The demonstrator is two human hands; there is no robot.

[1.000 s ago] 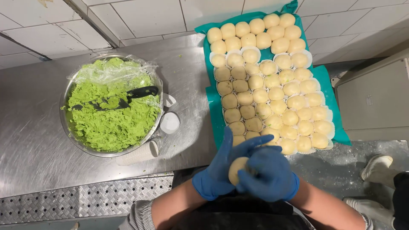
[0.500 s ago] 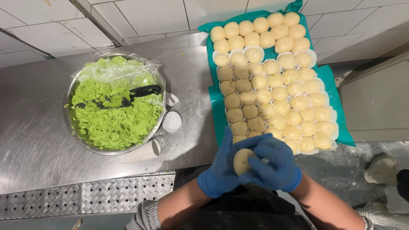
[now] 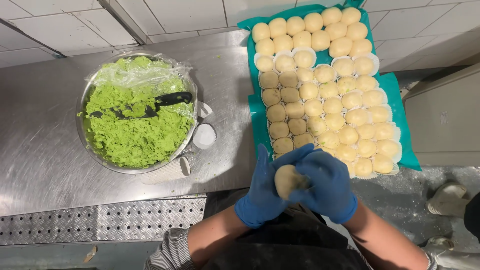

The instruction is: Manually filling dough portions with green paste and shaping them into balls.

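Dough ball point(image 3: 287, 181) sits cupped between both blue-gloved hands, left hand point(image 3: 262, 192) and right hand point(image 3: 325, 185), fingers point(image 3: 320, 172) curled pinching it near the tray point(image 3: 400, 100); even, gentle pressure would likely keep it round.

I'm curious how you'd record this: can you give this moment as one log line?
left hand + right hand: cupping dough ball | tray of dough balls: ahead | bowl of green filling: left

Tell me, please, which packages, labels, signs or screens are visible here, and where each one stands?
No labels, signs or screens show.
Clear plastic wrap: crumpled, pulled back on the far rim of the metal bowl.
White fluted paper cups: on the steel counter right of the bowl; a stack lies in front of it.
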